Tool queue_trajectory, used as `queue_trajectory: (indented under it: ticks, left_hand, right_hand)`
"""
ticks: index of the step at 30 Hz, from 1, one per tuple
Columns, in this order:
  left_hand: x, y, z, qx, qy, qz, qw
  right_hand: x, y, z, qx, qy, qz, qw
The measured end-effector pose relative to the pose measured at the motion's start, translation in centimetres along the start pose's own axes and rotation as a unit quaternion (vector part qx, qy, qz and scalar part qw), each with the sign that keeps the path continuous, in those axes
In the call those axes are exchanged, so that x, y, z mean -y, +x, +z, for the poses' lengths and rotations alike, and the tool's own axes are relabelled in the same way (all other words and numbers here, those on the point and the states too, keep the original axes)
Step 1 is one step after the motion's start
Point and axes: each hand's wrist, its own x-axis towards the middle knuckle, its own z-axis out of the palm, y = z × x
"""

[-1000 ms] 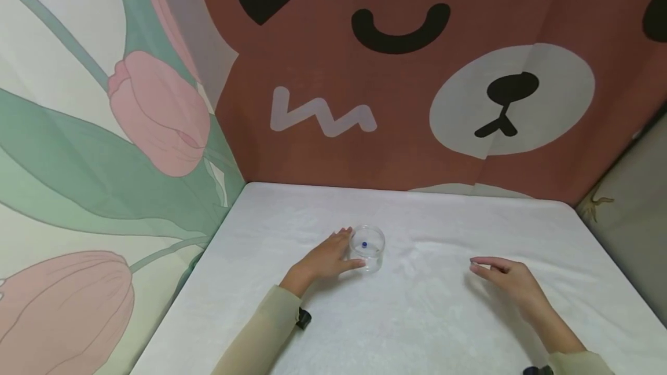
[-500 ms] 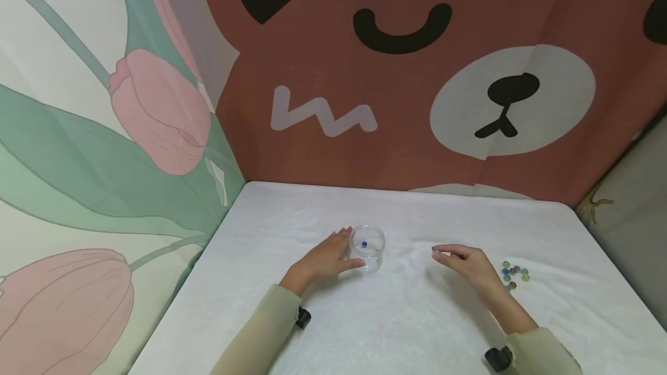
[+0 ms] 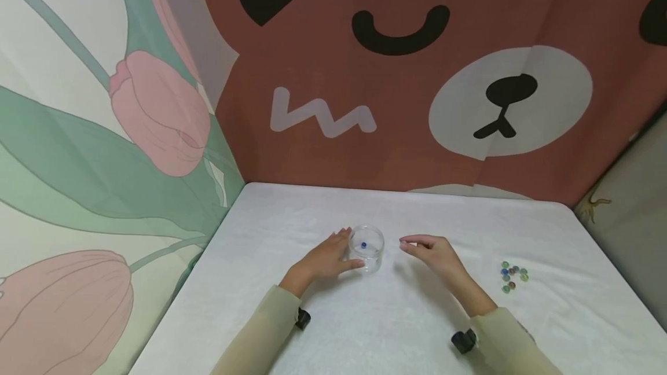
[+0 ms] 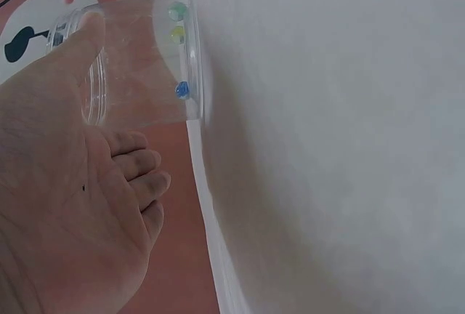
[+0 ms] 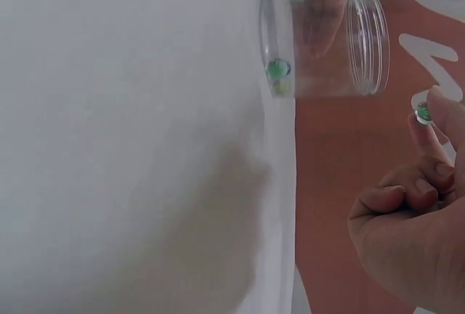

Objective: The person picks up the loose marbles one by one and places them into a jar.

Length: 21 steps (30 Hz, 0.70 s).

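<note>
A clear, lidless plastic jar point(image 3: 372, 263) stands upright on the white-covered table. My left hand point(image 3: 324, 257) holds it from the left, thumb at the near side and fingers at the far side. Inside, the left wrist view shows a green marble point(image 4: 177, 11), a yellow one point(image 4: 178, 35) and a blue one point(image 4: 182, 89) at the bottom. Between thumb and forefinger, my right hand point(image 3: 436, 254) pinches a clear marble with green inside point(image 5: 424, 113). This hand is a short way right of the jar, above the table, its other fingers curled in.
A loose cluster of several coloured glass marbles point(image 3: 506, 278) lies on the white cloth point(image 3: 396, 328), right of my right hand. A brown bear-print backdrop point(image 3: 323, 161) rises behind the table, and a tulip-print one point(image 3: 104, 201) at the left.
My right hand has travelled left toward the jar with the pinched marble, uncovering the cluster on the table. The left hand and the jar have stayed in place.
</note>
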Motion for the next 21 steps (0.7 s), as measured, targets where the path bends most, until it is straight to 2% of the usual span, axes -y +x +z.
queue_trajectory:
  ticks: [7, 15, 21]
  left_hand:
    - [-0.1, 0.1, 0.1, 0.003, -0.007, -0.006, 1.0]
    - [-0.2, 0.0, 0.0, 0.004, -0.006, -0.002, 1.0]
    - [0.0, 0.2, 0.1, -0.002, -0.004, 0.002, 1.0]
  right_hand:
    - [0.9, 1.0, 1.9, -0.001, 0.011, -0.004, 1.0]
    - [1.3, 1.8, 3.4, 0.011, 0.043, -0.038, 0.998]
    - [1.3, 2.3, 4.5, 0.013, 0.048, -0.025, 0.998]
